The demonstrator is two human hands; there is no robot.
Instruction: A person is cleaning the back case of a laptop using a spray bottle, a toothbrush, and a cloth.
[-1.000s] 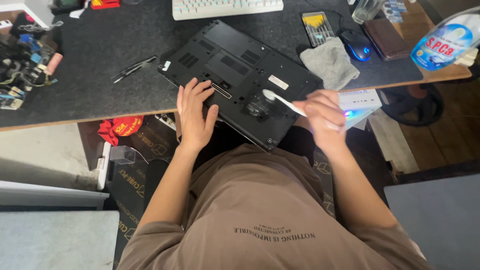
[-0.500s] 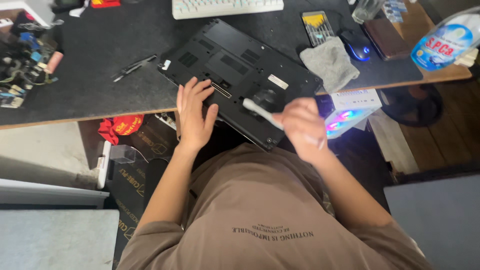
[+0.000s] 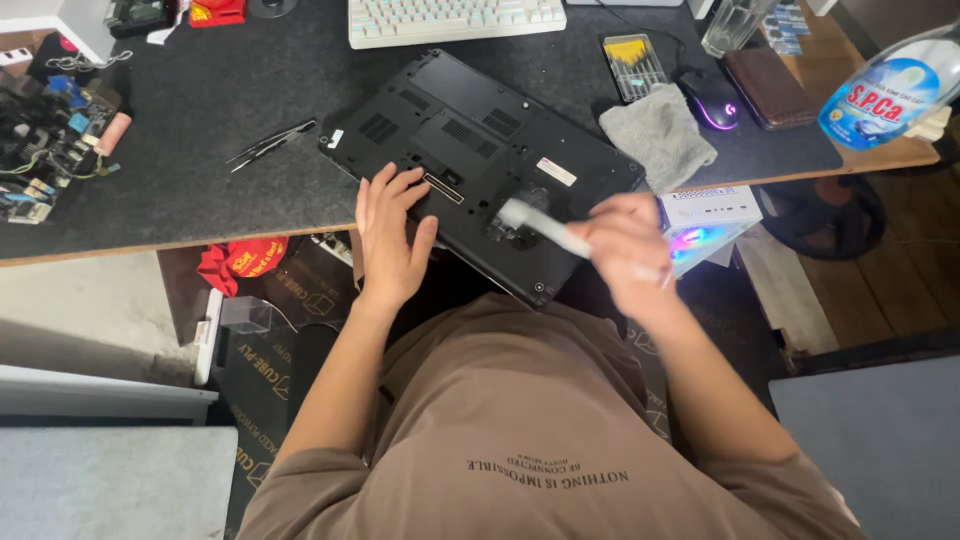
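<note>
- A black laptop lies upside down on the dark tabletop, turned at an angle, its near corner jutting past the tabletop's near edge toward the person.
- The left hand rests flat on the laptop's near left part, fingers spread open and gripping nothing, with the palm past the tabletop edge.
- The right hand, blurred, has its fingers closed around a small white brush whose tip sits over the round fan vent near the laptop's near right edge.
- Black tweezers lie just left of the laptop, with a wide bare stretch of tabletop beyond them.
- A grey cloth lies just right of the laptop, with a screwdriver set and a lit mouse farther off.
- A white keyboard runs along the far edge, close behind the laptop.
- A tangle of circuit boards and wires crowds the far left.
- A spray bottle leans in at the far right.
- A white box sits below the tabletop's near right edge, beside the right hand.
</note>
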